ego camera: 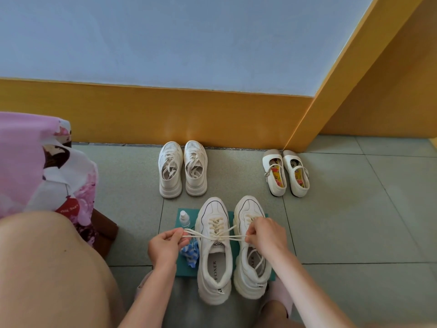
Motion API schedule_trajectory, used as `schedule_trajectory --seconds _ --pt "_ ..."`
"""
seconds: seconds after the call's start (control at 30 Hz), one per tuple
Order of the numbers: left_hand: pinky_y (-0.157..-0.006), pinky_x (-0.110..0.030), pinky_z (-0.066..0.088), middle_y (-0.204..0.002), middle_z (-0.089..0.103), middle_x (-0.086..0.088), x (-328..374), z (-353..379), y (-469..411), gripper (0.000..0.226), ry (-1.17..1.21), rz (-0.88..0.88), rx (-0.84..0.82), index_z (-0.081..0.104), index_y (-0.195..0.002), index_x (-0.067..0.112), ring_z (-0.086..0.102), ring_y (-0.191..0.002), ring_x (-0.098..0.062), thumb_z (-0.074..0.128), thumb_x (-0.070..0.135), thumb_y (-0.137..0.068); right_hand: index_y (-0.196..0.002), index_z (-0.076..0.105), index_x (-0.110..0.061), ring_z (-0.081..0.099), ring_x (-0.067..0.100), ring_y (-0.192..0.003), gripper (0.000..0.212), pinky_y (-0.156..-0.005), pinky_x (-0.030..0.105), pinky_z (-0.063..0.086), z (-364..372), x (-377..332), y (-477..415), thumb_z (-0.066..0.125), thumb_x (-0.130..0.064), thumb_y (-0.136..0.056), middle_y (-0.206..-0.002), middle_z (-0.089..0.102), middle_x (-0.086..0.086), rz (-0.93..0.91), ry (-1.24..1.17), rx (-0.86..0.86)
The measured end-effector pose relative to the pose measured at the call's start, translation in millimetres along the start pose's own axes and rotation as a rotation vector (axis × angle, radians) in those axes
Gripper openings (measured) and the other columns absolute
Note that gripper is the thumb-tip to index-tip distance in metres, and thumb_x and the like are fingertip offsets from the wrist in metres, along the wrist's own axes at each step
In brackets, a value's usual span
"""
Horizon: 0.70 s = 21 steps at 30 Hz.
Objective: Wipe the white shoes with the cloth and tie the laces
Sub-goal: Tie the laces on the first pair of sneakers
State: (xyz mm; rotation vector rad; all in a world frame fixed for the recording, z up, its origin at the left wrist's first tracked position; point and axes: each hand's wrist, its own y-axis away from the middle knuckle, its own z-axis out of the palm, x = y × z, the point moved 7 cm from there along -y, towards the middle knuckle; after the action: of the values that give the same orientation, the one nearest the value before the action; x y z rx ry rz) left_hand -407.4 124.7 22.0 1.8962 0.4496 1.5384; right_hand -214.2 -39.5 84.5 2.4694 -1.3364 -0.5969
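Several grey floor tiles (354, 221) carry a teal mat (185, 272), and on it my pair of chunky white sneakers stands side by side, toes pointing away from me. My left hand (165, 247) and right hand (264, 235) each pinch an end of the cream laces (233, 237), pulling them taut sideways across the sneaker on my left (214, 268); my right hand hovers over the other sneaker (251, 268). A crumpled blue-and-white checked cloth (190, 254) lies on the mat beside my left hand, just behind it a small clear spray bottle (184, 218).
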Motion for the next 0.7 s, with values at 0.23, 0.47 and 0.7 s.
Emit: schedule_trajectory --seconds 0.23,0.47,0.7 --pt "-0.065 -0.024 0.049 -0.083 0.065 0.002 34.1 17.3 19.1 0.014 -0.505 0.366 -0.087 0.065 -0.089 0.014 0.062 -0.078 -0.012 0.059 0.026 -0.091 -0.104 0.064 -0.027 0.056 0.006 -0.07 0.023 -0.062 0.019 0.042 -11.0 13.8 -5.3 0.07 -0.017 -0.084 -0.084 0.061 -0.006 -0.008 -0.497 -0.026" --pt "-0.079 -0.018 0.045 -0.092 0.062 0.015 58.6 70.5 71.2 0.011 -0.61 0.709 -0.359 0.063 -0.091 0.028 0.056 -0.087 0.0 0.06 0.018 -0.089 -0.074 0.063 -0.011 0.049 0.015 -0.056 0.033 -0.06 0.027 0.039 -14.7 52.3 -5.7 0.066 -0.042 -0.084 -0.06 0.054 -0.001 0.122 -0.479 -0.067" --pt "-0.084 -0.022 0.047 -0.107 0.055 0.009 23.6 130.8 93.5 0.025 -0.968 0.853 -0.678 0.064 -0.106 0.025 0.052 -0.088 -0.002 0.059 0.009 -0.087 -0.064 0.05 -0.02 0.048 0.013 -0.056 0.037 -0.058 0.029 0.039 12.5 66.3 10.8 0.068 -0.047 -0.081 -0.058 0.049 -0.006 0.26 -0.294 -0.084"
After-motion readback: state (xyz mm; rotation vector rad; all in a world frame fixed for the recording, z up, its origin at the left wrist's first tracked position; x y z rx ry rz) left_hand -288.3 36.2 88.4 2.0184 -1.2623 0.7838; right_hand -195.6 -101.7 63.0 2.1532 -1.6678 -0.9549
